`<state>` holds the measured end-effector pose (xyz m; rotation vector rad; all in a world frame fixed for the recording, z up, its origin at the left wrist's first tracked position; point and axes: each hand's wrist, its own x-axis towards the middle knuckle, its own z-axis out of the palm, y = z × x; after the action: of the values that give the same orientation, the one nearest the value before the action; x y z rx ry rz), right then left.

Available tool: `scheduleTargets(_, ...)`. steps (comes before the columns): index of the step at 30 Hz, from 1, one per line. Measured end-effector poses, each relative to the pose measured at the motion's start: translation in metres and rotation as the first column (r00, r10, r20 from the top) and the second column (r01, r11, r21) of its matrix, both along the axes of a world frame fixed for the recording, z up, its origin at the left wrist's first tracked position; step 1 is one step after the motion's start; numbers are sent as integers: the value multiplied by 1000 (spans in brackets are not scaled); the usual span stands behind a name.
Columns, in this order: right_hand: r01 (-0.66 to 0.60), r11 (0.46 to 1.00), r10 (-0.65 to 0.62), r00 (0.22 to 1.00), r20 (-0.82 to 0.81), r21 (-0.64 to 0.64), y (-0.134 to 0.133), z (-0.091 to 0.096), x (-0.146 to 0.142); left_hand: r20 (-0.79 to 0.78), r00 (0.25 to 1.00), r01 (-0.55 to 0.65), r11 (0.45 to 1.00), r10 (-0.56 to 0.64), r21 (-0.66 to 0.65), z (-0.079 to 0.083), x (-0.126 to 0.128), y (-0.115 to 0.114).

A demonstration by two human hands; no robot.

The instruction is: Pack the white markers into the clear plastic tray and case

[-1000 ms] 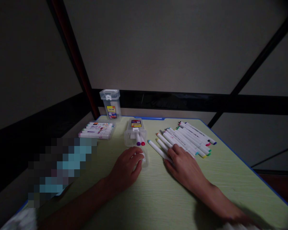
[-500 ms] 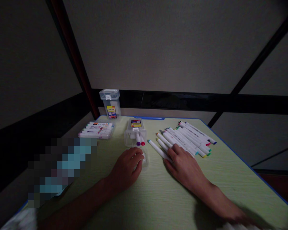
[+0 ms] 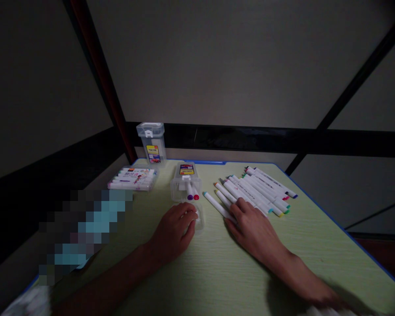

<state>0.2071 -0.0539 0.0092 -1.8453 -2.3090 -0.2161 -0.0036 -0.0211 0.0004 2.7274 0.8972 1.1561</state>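
My left hand is curled over the clear plastic lid, its thumb and fingers closed at the lid's edge. That lid lies in front of a clear marker box resting on its side, open end toward me. Inside the box are a purple-ended marker and a red-ended marker. Over on the right, my right hand has its thumb and fingers closed about the near end of a blue-tipped white marker. Its fingertips also lie against the spread of white markers, hiding some of their ends.
A clear lidded box stands upright at the back left. Before it lies a clear pack of markers. A pixelated patch covers something at the left. The pale green table has a blue edge, with a wall behind.
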Motion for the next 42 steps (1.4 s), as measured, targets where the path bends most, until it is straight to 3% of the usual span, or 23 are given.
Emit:
scheduleTargets(9, -1, 999, 1, 1000, 3, 36, 0, -2, 0, 7, 1000, 1, 1000, -1, -7, -1, 0, 1)
scheduleTargets(29, 54, 998, -57, 996, -64, -39, -5, 8, -6, -4, 1000, 19, 1000, -19, -21, -2, -1, 1)
scheduleTargets(42, 14, 996, -42, 939, -343, -84, -8, 7, -10, -4, 1000, 27, 998, -27, -50, -1, 0, 0)
